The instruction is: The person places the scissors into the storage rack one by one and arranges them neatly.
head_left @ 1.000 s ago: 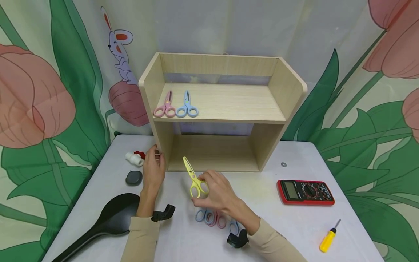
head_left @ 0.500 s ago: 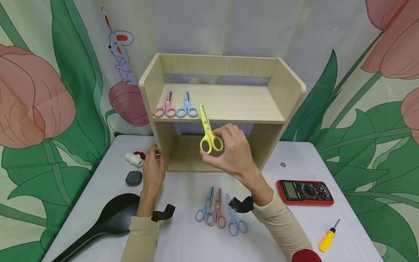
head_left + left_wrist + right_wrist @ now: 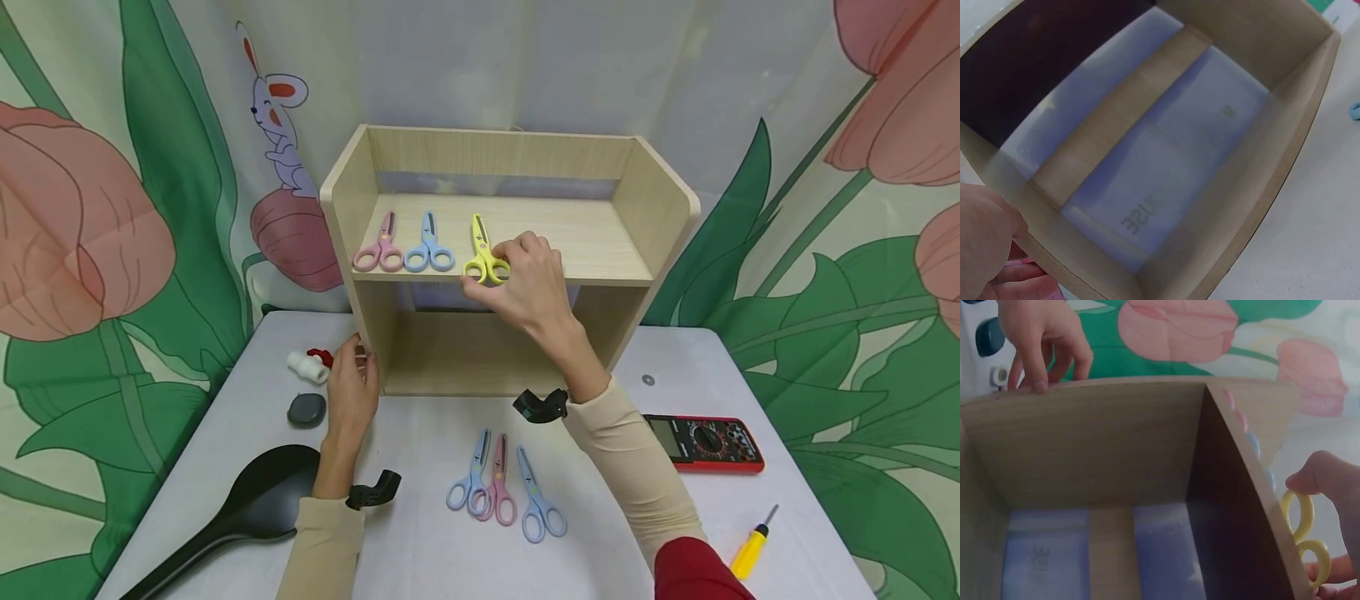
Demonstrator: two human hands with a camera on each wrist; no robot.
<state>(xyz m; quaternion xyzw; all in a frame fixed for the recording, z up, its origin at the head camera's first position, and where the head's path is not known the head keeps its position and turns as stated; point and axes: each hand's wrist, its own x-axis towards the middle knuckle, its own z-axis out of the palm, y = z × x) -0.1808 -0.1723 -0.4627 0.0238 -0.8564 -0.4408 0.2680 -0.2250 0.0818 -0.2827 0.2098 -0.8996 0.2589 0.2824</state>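
Scissors (image 3: 481, 237) of bright yellow are sitting at the centre of the frame, over the upper board of the wooden shelf (image 3: 500, 150); we are seeing their blades pointing back and their loops jutting past the front edge; whether they are resting fully on the board, we are not able to tell. The right hand (image 3: 534, 283) is pinching those loops between thumb and fingers, probably for keeping skin clear of the blades; the left hand (image 3: 352, 387), at centre left, is gripping the shelf's side, thumb at the front edge and fingers outside, which we are judging to be for steadying it. Pink scissors (image 3: 386, 239) and blue scissors (image 3: 429, 237) are lying to the left along the same board, pointing the same way, so we are reading a deliberate row; three more pairs (image 3: 500, 467) are waiting at lower centre.

For writing, we are finding faint lettering (image 3: 1140, 217) on the bluish sheet behind the shelf, at lower centre of the left wrist view; it is appearing reversed, seemingly USE; the multimeter (image 3: 723, 440) at lower right is carrying dial markings too small for us; no brand is showing legibly.
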